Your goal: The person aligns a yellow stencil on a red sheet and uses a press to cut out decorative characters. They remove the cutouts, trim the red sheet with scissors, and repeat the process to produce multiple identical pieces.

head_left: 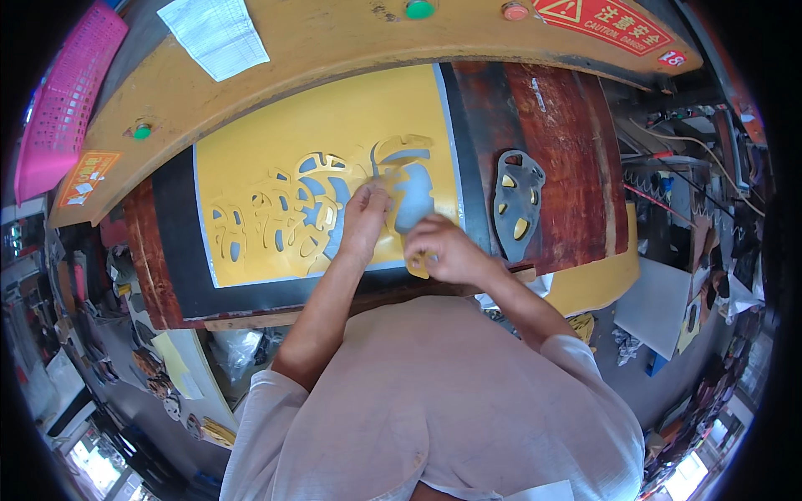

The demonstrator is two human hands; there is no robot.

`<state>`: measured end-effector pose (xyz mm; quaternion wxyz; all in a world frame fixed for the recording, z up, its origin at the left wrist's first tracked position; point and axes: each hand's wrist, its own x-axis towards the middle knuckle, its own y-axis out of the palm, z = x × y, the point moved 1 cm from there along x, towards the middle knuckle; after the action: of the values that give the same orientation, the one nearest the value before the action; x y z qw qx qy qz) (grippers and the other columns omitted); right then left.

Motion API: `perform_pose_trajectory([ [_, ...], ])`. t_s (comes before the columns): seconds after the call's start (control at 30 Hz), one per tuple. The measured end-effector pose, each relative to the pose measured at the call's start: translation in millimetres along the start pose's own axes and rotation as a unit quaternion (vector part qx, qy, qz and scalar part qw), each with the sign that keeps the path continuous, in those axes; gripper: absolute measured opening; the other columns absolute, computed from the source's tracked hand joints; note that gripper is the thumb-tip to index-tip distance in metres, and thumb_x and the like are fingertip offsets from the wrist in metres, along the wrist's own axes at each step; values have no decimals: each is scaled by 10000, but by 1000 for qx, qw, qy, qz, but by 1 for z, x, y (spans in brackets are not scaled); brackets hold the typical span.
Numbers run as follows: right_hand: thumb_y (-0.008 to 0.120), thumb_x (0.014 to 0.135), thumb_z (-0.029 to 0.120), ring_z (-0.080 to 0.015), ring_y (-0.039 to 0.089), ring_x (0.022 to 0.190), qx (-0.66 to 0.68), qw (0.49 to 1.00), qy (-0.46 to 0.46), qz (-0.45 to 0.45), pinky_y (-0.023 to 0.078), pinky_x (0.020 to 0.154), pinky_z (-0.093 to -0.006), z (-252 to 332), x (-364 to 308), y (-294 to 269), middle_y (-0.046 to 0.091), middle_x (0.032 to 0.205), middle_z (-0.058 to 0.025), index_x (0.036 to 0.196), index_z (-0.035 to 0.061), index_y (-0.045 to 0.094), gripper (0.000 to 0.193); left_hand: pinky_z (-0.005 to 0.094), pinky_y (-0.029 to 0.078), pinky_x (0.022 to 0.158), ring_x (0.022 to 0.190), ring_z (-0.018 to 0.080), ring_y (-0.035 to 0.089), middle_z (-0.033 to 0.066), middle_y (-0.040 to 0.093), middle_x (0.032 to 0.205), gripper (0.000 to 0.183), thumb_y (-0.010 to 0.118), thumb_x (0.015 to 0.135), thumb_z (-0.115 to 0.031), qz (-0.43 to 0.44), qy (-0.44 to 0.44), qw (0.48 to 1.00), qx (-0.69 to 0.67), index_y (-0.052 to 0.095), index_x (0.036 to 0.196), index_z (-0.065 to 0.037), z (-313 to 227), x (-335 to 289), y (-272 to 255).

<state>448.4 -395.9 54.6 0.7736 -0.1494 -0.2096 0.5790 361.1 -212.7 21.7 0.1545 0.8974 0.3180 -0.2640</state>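
Note:
A yellow sheet [276,125] lies on the work board, with several curved shapes cut through its near half. My left hand [366,221] is over the cut area, fingertips pinched on a yellow cut-out piece whose outline is blurred. Close by on the right, my right hand [447,249] has its fingers curled around a yellow strip [416,267] at the sheet's near edge. Between the hands and beyond them, a pale gap [418,200] shows where material is out of the sheet. A dark sole-shaped cutting die [518,209] with several openings lies to the right, apart from both hands.
Across the far side runs a yellow machine beam [334,54] with green and red buttons and a paper sheet [215,37]. A pink perforated basket [71,92] hangs at the far left. Reddish-brown board [576,167] borders the right; cables and scraps lie beyond it.

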Motion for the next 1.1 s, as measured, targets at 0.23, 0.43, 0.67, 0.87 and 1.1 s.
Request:
perform_pose_trajectory([
  [0.23,798,826,9,-315,656,1088,23,995,44,-81,515,998,-402,9,-36,21,702,1110,-95,1058,68,717,252,325,506,693,805,143,628,88,681,877,283,701,979,-284,-133,276,882,359,676,1046,-10,-8,-1,7],
  [0.43,750,935,38,-192,657,1077,218,940,188,-184,513,959,-311,0,-26,25,707,1138,-74,1146,35,697,217,292,466,597,636,143,573,28,631,714,327,769,924,-317,-55,-2,992,111,689,922,0,-36,39,8],
  [0.67,741,982,90,-107,629,1078,280,883,244,-288,505,961,-269,-15,-26,36,703,1168,-37,1229,14,663,269,302,462,577,609,136,558,26,628,737,320,739,964,-298,59,17,989,131,712,918,18,-50,29,14],
  [0.87,665,977,0,-126,645,1100,255,889,230,-303,509,974,-275,-19,-21,40,704,1188,-50,1271,7,656,293,302,495,709,799,69,575,8,630,866,239,702,1026,-263,170,58,976,123,667,975,-32,-23,8,9],
  [1.1,577,1005,-57,-172,708,1055,316,842,301,-317,599,887,-316,-46,-27,13,701,1254,-95,1360,-30,625,359,256,502,782,915,75,581,24,672,1104,442,722,1009,-210,182,92,976,79,552,1389,-62,-23,-16,12],
])
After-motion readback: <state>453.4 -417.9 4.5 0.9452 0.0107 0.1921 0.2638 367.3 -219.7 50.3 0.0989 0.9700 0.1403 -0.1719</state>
